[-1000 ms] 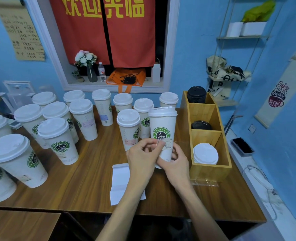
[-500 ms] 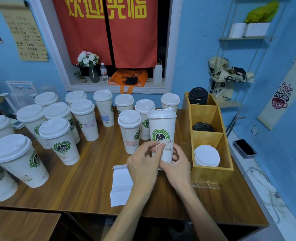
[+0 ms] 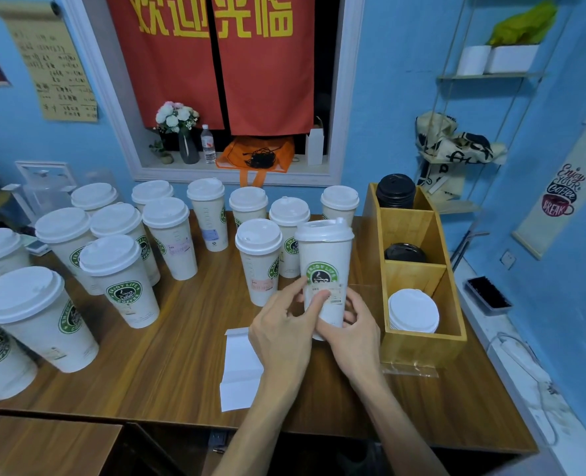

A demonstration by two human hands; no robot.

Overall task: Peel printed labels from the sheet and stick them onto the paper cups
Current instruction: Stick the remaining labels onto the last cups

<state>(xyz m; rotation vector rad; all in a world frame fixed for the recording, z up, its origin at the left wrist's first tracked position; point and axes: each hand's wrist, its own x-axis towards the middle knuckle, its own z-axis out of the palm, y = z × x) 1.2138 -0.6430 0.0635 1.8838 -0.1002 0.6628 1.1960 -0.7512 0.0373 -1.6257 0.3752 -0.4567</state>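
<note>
Two hands on nearest cup (image 3: pixel 326 266), just left of wooden organizer (image 3: pixel 422 269). Left hand (image 3: pixel 284 331) thumb presses label (image 3: pixel 329 293); right hand (image 3: pixel 353 331) cradles base. Best rub outward, killing bubbles. Label sheet (image 3: pixel 240 369) lies front-left.

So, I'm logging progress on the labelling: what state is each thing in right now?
Cup in hand: upright, lidded, on the table.
Label: on the cup under the logo, being pressed.
Left hand: thumb presses the label.
Right hand: grip round the cup's base.
Label sheet: flat on the table.
Other cups: upright, lidded.
Wooden organiser: holds white and black lids.
</note>
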